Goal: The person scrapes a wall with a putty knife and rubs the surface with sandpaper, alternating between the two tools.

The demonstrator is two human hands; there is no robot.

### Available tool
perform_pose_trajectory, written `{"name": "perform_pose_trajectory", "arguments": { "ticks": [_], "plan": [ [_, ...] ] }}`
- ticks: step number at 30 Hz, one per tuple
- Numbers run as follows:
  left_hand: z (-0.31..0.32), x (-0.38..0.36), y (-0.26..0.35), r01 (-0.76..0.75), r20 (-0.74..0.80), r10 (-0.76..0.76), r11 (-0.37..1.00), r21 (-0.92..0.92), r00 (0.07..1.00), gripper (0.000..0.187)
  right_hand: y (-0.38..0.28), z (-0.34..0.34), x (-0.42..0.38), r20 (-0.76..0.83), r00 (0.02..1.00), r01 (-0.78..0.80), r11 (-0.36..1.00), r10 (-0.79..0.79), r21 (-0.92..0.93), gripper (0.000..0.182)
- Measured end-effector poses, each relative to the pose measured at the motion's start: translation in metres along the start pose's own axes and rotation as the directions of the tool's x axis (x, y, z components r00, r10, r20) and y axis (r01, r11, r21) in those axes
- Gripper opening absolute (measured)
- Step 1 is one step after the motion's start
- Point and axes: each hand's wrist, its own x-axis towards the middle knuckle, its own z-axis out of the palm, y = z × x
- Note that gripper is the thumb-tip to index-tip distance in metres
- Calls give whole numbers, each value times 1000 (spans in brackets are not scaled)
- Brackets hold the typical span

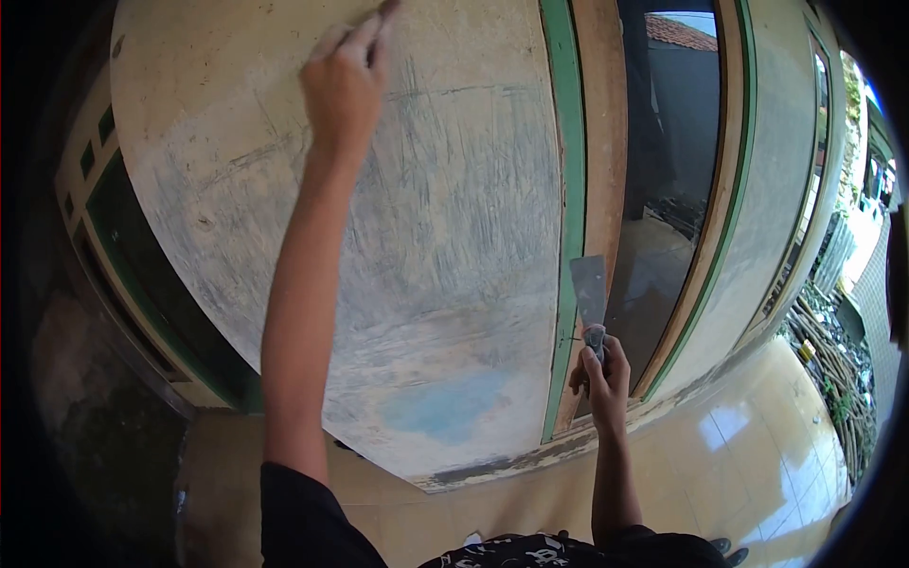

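Note:
My right hand (606,379) is wrapped round the handle of a putty knife (589,289), its flat metal blade pointing up in front of the green and wooden window frame. High on the left, my left hand (348,66) is up against the wall (454,199), fingers curled together and slightly blurred. Whatever those fingers hold, if anything, I cannot make out. The wall is cream, with grey scratched streaks across its middle and a pale blue patch (445,407) low down.
To the right of the wall stands a tall dark window (668,189) in a green and brown frame (568,142). Shiny tiles (729,464) cover the floor. A pile of sticks and debris (828,350) lies at the far right. A dark green-framed opening (151,275) is at the left.

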Motion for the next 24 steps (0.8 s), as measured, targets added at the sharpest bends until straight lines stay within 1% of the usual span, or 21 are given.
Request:
{"name": "perform_pose_trajectory", "arguments": {
  "ticks": [1,2,3,4,5,6,7,8,10,12,13,14,15,16,17,18,20,21,22,23,24],
  "plan": [
    [13,-4,23,-8,13,8,1000,-17,1000,15,-7,1,0,6,999,-43,998,43,46,22],
    [33,-11,48,-120,-48,117,989,-82,992,11,-12,1,0,12,999,-50,998,50,47,22],
    [54,-23,80,-167,50,175,978,-127,983,10,-15,0,0,-5,998,-64,993,65,99,22],
    [65,-36,120,-111,303,180,966,-232,936,13,-16,-1,-1,-24,996,-78,985,83,152,21],
    [82,-57,151,-201,362,304,934,-295,881,20,-11,-5,-2,-50,995,-78,989,84,124,22],
    [98,-76,170,-372,219,479,840,-395,850,23,-11,-8,-7,-48,994,-87,988,93,125,22],
    [89,-81,181,-381,57,479,760,-526,876,25,-11,-14,-12,-41,991,-119,987,124,104,22],
    [83,-83,181,-373,60,469,767,-522,881,25,-13,-22,-15,-33,988,-146,986,149,79,22],
    [50,-61,167,-218,167,363,805,-551,917,23,-10,-40,-23,-31,986,-161,987,162,23,23],
    [11,-27,116,-123,116,172,930,-348,978,23,-9,-58,-32,1,974,-227,974,227,23,23],
    [-7,-12,84,7,108,23,963,-270,994,29,-8,-68,-37,-4,967,-254,967,254,12,23],
    [-31,8,61,80,39,-74,983,-164,996,35,-6,-78,-41,-9,969,-246,969,246,4,23],
    [-42,24,38,306,-3,-309,942,-137,951,41,-4,-88,-45,-9,960,-281,960,280,-12,23],
    [-44,25,-8,284,-90,-292,955,-89,952,44,-1,-98,-47,-6,950,-313,949,313,-27,22],
    [-45,26,-44,344,-107,-334,935,89,937,42,4,-108,-51,-18,942,-335,942,334,-14,23],
    [-37,21,-39,347,-109,-337,934,91,935,42,4,-115,-54,-16,942,-334,942,334,-18,23],
    [-10,9,-13,405,-135,-382,873,271,914,16,6,-121,-57,-108,925,-367,930,364,-5,23],
    [9,-1,3,342,-212,-294,909,241,932,14,6,-123,-56,-106,926,-365,931,363,-1,23],
    [22,-7,36,382,-173,-355,908,169,919,12,7,-123,-56,-112,920,-376,927,374,6,23],
    [41,-17,67,295,-176,-288,955,18,941,8,8,-124,-57,-120,915,-387,922,386,15,23],
    [56,-28,113,302,-53,-313,941,-154,948,6,9,-123,-56,-119,915,-386,922,386,22,23]
  ]
}}
